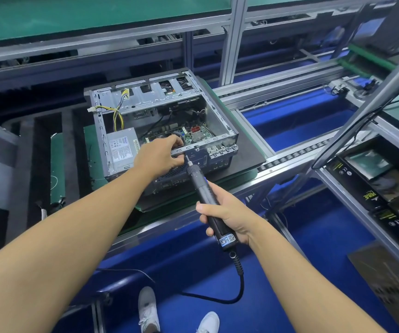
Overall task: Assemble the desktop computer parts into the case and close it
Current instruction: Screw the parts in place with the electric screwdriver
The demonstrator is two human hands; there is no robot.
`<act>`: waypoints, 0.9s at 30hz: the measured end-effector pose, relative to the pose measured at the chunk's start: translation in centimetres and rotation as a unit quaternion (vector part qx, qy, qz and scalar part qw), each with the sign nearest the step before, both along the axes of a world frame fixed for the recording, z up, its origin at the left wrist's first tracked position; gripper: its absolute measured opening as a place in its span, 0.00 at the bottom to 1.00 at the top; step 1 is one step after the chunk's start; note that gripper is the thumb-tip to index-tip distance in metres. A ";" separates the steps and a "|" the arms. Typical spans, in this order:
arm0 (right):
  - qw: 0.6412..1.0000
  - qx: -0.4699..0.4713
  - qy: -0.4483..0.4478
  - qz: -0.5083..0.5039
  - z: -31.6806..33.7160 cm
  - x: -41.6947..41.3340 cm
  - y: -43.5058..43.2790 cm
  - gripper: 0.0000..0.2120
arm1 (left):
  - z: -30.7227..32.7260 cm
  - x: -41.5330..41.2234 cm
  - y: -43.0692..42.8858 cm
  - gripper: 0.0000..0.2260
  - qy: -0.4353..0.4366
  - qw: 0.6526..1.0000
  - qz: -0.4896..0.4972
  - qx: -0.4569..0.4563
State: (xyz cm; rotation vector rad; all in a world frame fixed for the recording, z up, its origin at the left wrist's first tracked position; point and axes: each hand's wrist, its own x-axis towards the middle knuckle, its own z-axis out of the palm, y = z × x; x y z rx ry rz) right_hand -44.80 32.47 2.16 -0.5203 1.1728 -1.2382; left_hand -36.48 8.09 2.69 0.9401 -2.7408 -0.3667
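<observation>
The left arm reaches forward, slanting up to the right; the left hand (159,157) grips the near top rail of the open computer case (220,121), its fingers (173,140) curled over the rail into the case and the thumb below on the rear panel. The right arm comes in from the lower right; the right hand (229,216) is wrapped round the black electric screwdriver (202,188), its fingers (205,219) closed tight about the barrel. The tool tilts up and to the left, its bit tip at that same rail, just beside the left thumb; whether a screw sits on the bit cannot be told.

The case lies with its lid off on a dark pallet (249,150) on the roller conveyor (294,155); inside are a grey power supply (119,150) at the left, a green motherboard (195,135) on its floor, and yellow-and-black cables (118,114) trailing near the drive cage. A black cord (240,282) hangs from the screwdriver's butt; white shoes (148,306) stand below; black boxes (373,186) sit at the right.
</observation>
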 end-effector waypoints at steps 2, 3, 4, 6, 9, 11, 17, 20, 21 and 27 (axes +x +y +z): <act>1.000 -0.001 -0.002 0.001 0.0 0.0 0.0 0.31 | 0.0 0.0 0.0 0.14 -0.002 1.000 -0.003 -0.003; 1.000 -0.001 -0.004 0.000 0.0 0.1 0.0 0.31 | 0.0 0.0 0.0 0.15 -0.004 1.000 -0.004 -0.005; 1.000 -0.001 -0.005 -0.002 -0.1 0.1 0.0 0.30 | 0.0 0.0 0.0 0.15 -0.005 1.000 -0.005 -0.007; 1.000 -0.002 -0.004 -0.006 -0.2 0.2 0.0 0.30 | 0.0 0.0 0.0 0.15 -0.006 1.000 -0.006 -0.008; 1.000 -0.002 0.006 -0.003 -0.5 0.2 -0.1 0.31 | 0.1 0.0 -0.1 0.14 -0.008 1.000 -0.005 -0.006; 0.999 0.006 0.036 0.001 -0.7 0.1 -0.2 0.34 | 0.1 0.0 -0.1 0.13 -0.011 1.000 -0.006 -0.004; 0.998 0.007 0.060 0.009 -0.9 -0.4 -0.5 0.35 | 0.0 -0.1 -0.2 0.13 -0.010 1.000 -0.007 -0.003; 0.999 0.003 0.051 0.004 -1.1 0.0 -0.5 0.34 | 0.0 -0.1 -0.3 0.13 -0.007 1.000 -0.008 0.006; 0.999 0.002 0.047 0.001 -1.3 0.1 -0.5 0.34 | 0.0 -0.1 -0.3 0.13 -0.008 1.000 -0.009 0.006; 0.997 0.013 0.076 0.004 -1.3 0.1 -0.8 0.38 | -0.2 -0.1 -0.3 0.14 -0.005 1.000 -0.012 -0.002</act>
